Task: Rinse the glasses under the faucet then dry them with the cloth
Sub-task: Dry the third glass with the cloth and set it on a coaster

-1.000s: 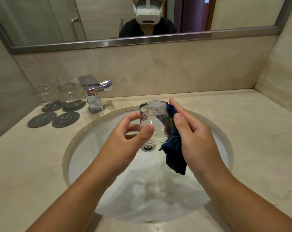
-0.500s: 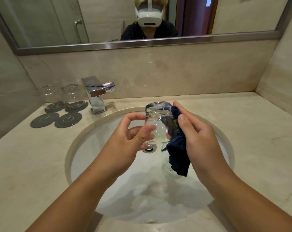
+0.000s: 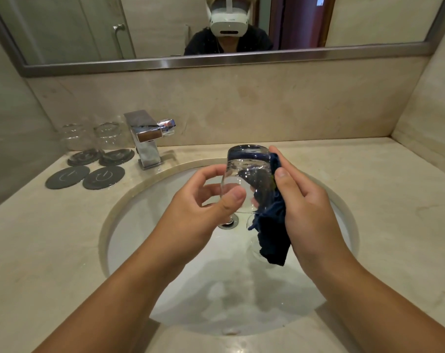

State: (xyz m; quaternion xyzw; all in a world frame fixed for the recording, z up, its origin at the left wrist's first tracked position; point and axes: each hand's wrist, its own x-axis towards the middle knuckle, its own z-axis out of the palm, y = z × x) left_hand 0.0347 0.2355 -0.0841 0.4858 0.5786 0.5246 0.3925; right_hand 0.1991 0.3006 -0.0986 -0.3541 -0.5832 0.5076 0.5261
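Left hand point(image 3: 206, 200) pinches glass point(image 3: 239, 174) between thumb and curled fingers, base up, over sink point(image 3: 109, 212). Right hand point(image 3: 305, 205) grips dark blue cloth point(image 3: 272, 235), wrapped against glass's right side; cloth tail hangs down. Two other glasses point(image 3: 109, 135) on coasters point(image 3: 115, 157), far left, beside faucet point(image 3: 146, 138).

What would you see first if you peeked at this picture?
A clear glass held up over the white sink, gripped by the left hand while the right hand presses a dark blue cloth against its side. Next, two more glasses standing on dark coasters left of the shiny faucet.
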